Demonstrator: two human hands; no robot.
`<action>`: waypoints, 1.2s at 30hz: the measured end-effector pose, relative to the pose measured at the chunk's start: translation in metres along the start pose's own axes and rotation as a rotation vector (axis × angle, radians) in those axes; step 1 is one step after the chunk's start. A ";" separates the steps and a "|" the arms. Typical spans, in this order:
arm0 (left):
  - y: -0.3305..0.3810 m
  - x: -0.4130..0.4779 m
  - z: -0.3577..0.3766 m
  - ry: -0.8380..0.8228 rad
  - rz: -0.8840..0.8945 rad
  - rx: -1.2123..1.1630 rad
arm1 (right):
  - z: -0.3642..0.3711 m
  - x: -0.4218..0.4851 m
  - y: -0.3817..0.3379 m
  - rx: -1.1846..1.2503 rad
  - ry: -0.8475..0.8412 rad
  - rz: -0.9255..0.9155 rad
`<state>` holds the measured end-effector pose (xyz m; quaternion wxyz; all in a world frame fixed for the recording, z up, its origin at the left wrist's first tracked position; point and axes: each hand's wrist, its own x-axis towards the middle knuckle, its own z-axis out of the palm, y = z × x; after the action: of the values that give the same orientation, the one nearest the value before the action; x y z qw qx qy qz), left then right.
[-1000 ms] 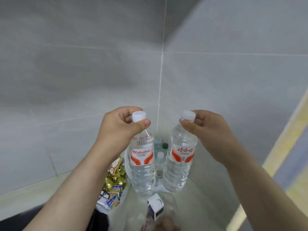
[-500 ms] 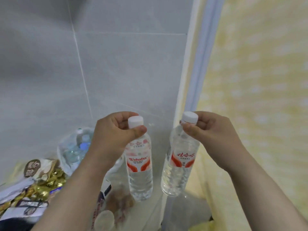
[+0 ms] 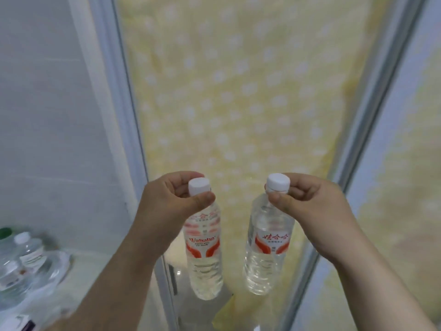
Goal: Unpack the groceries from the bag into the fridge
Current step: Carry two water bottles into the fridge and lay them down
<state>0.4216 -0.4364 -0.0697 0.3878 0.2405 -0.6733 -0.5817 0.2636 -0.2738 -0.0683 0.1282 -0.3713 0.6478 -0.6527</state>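
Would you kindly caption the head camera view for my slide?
The left hand grips one water bottle at the neck and the right hand a second bottle, before a yellow spotted curtain.

One wide-angle camera rides on the person's head, facing forward and tilted down. It is close in: forearms cut across the bottom edge, the left hand (image 3: 167,206) with its water bottle (image 3: 205,256) and the right hand (image 3: 317,211) with the other bottle (image 3: 267,249) lower middle, a yellow dotted curtain (image 3: 238,91) straight ahead.

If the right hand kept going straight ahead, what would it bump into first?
Probably the yellow dotted cloth; nothing shows between it and the right hand with its bottle, though depth is unclear.
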 end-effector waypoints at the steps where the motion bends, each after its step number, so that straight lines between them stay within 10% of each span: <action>1: 0.001 0.000 0.018 -0.028 0.005 0.007 | -0.017 -0.003 0.002 -0.006 0.020 0.002; 36: 0.031 -0.041 0.492 -1.112 0.071 -0.327 | -0.372 -0.164 -0.001 -0.419 1.063 0.171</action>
<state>0.0554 -0.1046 -0.0606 0.0272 -0.1868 -0.6848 -0.7038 0.1352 0.1118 -0.0769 -0.2389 0.0441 0.7665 -0.5945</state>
